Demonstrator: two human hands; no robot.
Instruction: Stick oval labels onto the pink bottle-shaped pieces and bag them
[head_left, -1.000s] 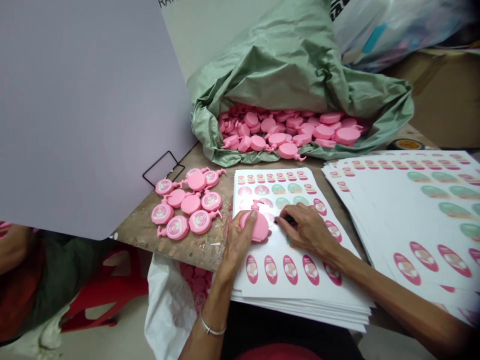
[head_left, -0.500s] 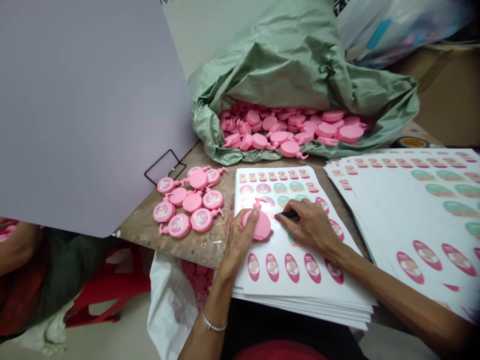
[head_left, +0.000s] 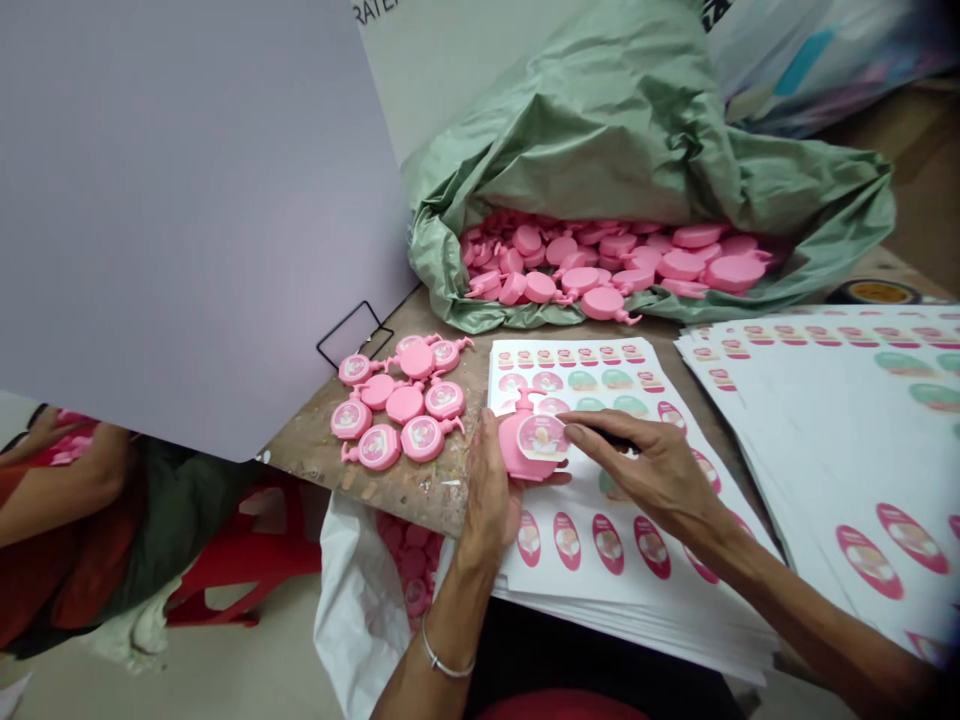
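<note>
A stack of white paper sticker sheets (head_left: 600, 560) lies at the near edge of the wooden table (head_left: 360, 470). On it the left hand (head_left: 487, 495) grips a pink bottle-shaped plastic piece (head_left: 517, 455). The right hand (head_left: 652, 470), around a thin dark tool (head_left: 611, 437), touches it from the right. Left of the stack lies a cluster of such pieces (head_left: 401, 405); right, a fanned spread of sheets (head_left: 825, 430). Behind, a green plastic bag (head_left: 637, 140) holds a heap of pieces (head_left: 615, 260).

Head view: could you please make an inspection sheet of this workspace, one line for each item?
Surface: worn brown table, paint-flecked.
Job's things: pink piece with round sticker on it; sticker sheets stacked beneath; labelled pieces grouped left.
Clutter: green bag of loose pieces; second sheet stack; tape roll.
Grippers: left hand grips the pink piece; right hand holds a dark tool, fingertip at the sticker.
Cables: nothing seen.
Surroundings: grey board, red stool, white bag, another person left.
</note>
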